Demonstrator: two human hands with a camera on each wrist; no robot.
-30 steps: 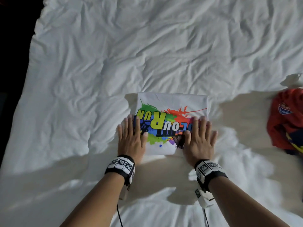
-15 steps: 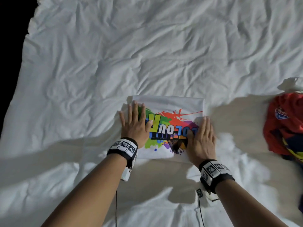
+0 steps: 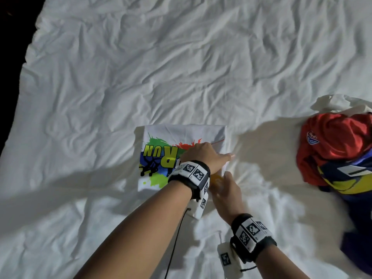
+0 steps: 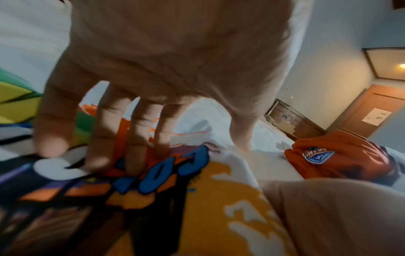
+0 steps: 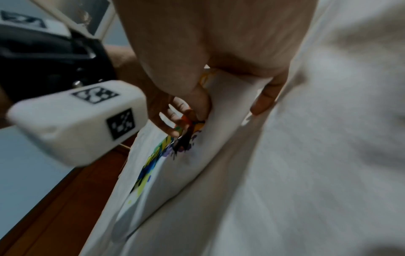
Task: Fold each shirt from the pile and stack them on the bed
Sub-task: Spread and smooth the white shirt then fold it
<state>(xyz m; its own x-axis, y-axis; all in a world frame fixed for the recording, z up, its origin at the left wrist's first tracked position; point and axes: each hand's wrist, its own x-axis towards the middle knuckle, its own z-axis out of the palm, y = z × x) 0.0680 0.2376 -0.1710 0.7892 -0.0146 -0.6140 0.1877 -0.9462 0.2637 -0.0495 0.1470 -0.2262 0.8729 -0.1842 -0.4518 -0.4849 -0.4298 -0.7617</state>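
Observation:
A folded white shirt (image 3: 161, 135) with a bright splash print and "RUN" lettering lies on the bed in front of me. My left hand (image 3: 207, 154) reaches across onto its right half and presses the print with straight fingers (image 4: 136, 138). My right hand (image 3: 226, 178) is at the shirt's near right edge. In the right wrist view its thumb lies on top and its fingers under the fabric (image 5: 186, 173), pinching that edge and lifting it a little. The pile lies at the right: a red shirt (image 3: 332, 143) on top of a navy and yellow garment (image 3: 352, 178).
The wrinkled white bedsheet (image 3: 181, 67) stretches far ahead and to the left, ending at a dark drop (image 3: 12, 57). A crumpled white garment (image 3: 338, 103) lies behind the red shirt. A wooden door (image 4: 372, 112) shows beyond the bed.
Both hands lay flat on the shirt's near corners before. The left hand has crossed over to the right half, and the right hand has slid to the right edge and taken hold of it.

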